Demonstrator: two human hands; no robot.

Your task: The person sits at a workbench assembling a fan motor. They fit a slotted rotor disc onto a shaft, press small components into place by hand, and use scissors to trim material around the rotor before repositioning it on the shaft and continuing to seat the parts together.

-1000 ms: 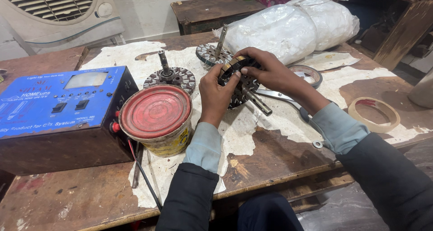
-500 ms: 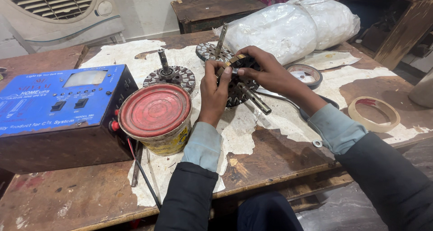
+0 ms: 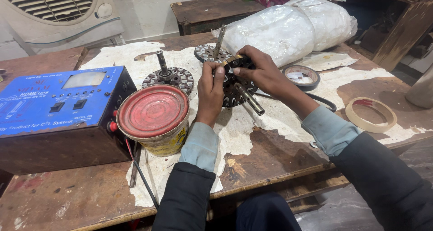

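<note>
A person's two sleeved arms reach forward over a worn wooden workbench (image 3: 279, 154) partly covered with torn white paper. At near left stands a round tin with a red lid (image 3: 153, 116), and left of it a blue electrical box with switches (image 3: 58, 107). In the middle, the left hand (image 3: 210, 93) and right hand (image 3: 261, 73) both close their fingers around a dark slotted motor stator (image 3: 237, 89) tilted on its metal shaft, held just above the paper. To the right lie a roll of tape (image 3: 370, 114) and a smaller dark roll (image 3: 301, 76). Farther back sit two more stators (image 3: 169, 77), one behind the hands, then a bulging white plastic bag (image 3: 288, 26).
</note>
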